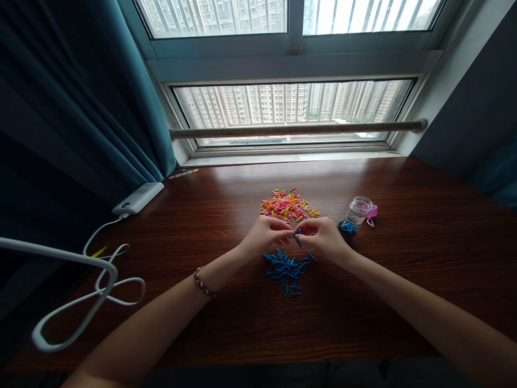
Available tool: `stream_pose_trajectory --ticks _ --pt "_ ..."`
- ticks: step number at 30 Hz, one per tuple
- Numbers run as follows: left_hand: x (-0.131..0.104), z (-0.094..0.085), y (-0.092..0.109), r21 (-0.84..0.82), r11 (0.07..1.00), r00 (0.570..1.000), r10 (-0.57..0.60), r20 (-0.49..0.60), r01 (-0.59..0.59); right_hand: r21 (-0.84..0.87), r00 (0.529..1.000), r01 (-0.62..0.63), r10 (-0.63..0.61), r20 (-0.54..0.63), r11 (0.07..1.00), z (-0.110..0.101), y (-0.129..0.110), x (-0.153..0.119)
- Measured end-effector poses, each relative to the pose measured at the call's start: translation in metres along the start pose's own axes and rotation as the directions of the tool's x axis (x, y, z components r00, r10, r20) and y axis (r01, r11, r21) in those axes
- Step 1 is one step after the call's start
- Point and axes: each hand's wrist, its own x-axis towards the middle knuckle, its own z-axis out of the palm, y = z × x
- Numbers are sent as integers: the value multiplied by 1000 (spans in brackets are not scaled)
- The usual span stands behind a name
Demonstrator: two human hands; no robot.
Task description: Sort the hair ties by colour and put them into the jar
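Forearms: both reach in from the near edge, meeting mid-surface [404, 269].
Grip: left hand [266, 236] and right hand [323, 238] pinch one blue band [298, 237] between fingertips.
Location: band sits above the blue pile [286, 268].
Risk: band may snap loose into the mixed pile [287, 206] or toward the jar [355, 214].

Blue bands [285, 268], pink-yellow pile [287, 205], teal curtain [81, 97]

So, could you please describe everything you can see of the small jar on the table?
The small jar is clear, plastic or glass by its look, and lies tilted on the wooden table, open mouth away from the person. Blue bands sit inside it. A pink lid hangs at its rim. It lies just beyond the right hand, apparently untouched.
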Motion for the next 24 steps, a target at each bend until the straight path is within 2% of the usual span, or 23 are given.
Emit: stream_pose_trajectory --ticks 2,5,9,13,16,18,21,24 --pt "-1 2 1 -236 964 992 -128 0 125 99 1000 1 1 -14 995 -2 -4 0" --pt "-4 6 0 -502 831 966 -254 41 240 150 996 29 -16 -92 988 0 -7 -2" --pt "-11 18 0 -678 691 957 -284 65 251 19 966 97 -90 -244 995 5 -7 -7" --pt "-19 29 2 -778 591 966 -246 77 212 -197 909 199 -256 -329 960 8 -13 -12" --pt "-22 33 3 -817 554 974 -221 44 162 -281 871 299 -381 -309 912 7 -16 -13" --pt "-21 33 2 -830 542 981 -194 28 131 -323 860 325 -419 -289 889 5 -17 -13" --pt "-19 31 2 -825 556 981 -194 -10 101 -326 876 271 -373 -305 906 2 -17 -12" --pt "-17 31 3 -797 597 967 -242 -78 85 -174 918 211 -257 -303 962 1 -15 -10"
